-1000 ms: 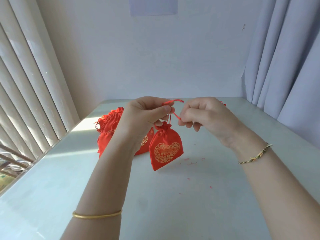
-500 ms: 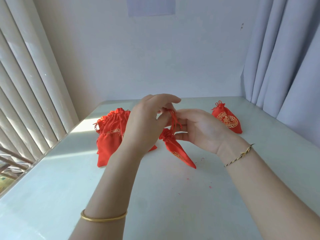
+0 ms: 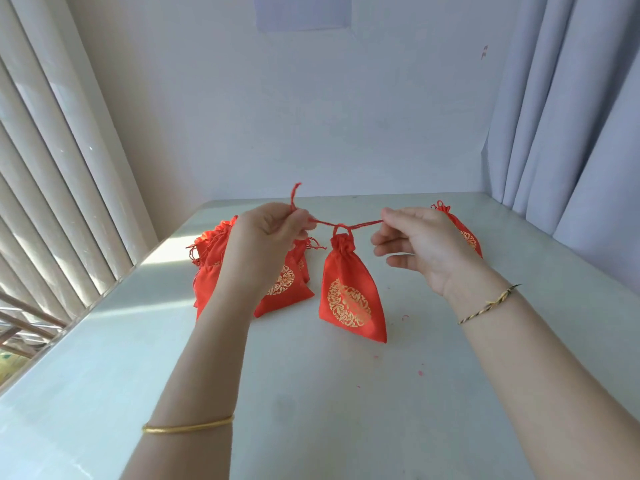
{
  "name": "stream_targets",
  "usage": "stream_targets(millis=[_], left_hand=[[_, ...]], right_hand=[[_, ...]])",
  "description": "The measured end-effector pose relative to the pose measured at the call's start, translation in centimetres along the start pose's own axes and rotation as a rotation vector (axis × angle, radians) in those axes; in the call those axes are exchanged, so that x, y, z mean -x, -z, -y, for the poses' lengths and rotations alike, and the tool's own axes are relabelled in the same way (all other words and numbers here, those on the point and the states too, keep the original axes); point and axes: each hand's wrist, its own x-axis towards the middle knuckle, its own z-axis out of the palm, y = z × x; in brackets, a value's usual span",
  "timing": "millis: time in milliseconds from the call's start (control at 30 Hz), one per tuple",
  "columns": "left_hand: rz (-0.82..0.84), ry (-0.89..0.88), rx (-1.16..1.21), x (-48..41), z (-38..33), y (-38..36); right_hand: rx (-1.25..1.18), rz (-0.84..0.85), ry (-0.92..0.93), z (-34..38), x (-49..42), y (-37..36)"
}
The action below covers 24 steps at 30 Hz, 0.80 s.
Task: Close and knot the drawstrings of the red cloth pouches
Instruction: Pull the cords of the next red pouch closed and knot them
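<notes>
A red cloth pouch with a gold round emblem hangs between my hands, its mouth gathered tight. Its red drawstring stretches taut from side to side above it. My left hand pinches one end, and a loose tail sticks up above the fingers. My right hand pinches the other end between thumb and forefinger, the other fingers spread. A pile of red pouches lies behind my left wrist, partly hidden. One more red pouch lies behind my right hand.
The white table carries a few red thread scraps on its right half. Vertical blinds line the left edge, and a grey curtain hangs at the right. A white wall stands at the back.
My hands were together over the pouch's neck half a second ago. They have moved apart sideways, drawing the string taut, and the pouch has swung from tilted to hanging upright with its emblem facing me.
</notes>
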Motion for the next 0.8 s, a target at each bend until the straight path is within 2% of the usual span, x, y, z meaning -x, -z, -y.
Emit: stream_targets(millis=[133, 300, 367, 500, 633, 733, 800], left_hand=[[-0.034, 0.045, -0.022, -0.1, 0.2, 0.7], [0.128, 0.112, 0.64, 0.5, -1.7, -0.6], [0.146, 0.159, 0.743, 0.7, -2.1, -0.9], [0.149, 0.187, 0.464, 0.8, -1.7, -1.1], [0.232, 0.137, 0.16, 0.9, -1.8, -1.4], [0.253, 0.082, 0.048, 1.0, -2.0, -1.7], [0.235, 0.063, 0.027, 1.0, -2.0, -1.8]], right_hand=[[0.161, -0.166, -0.012, -1.2, -0.7, 0.9], [0.21, -0.144, -0.019, -2.0, -0.6, -0.1], [0.14, -0.136, -0.007, -1.6, -0.5, -0.3], [-0.058, -0.087, 0.072, 0.3, 0.3, -0.7], [-0.067, 0.024, 0.219, 1.6, 1.3, -1.9], [-0.06, 0.086, 0.279, 1.7, 1.9, -2.6], [-0.101, 0.123, 0.226, 1.6, 1.8, -2.8]])
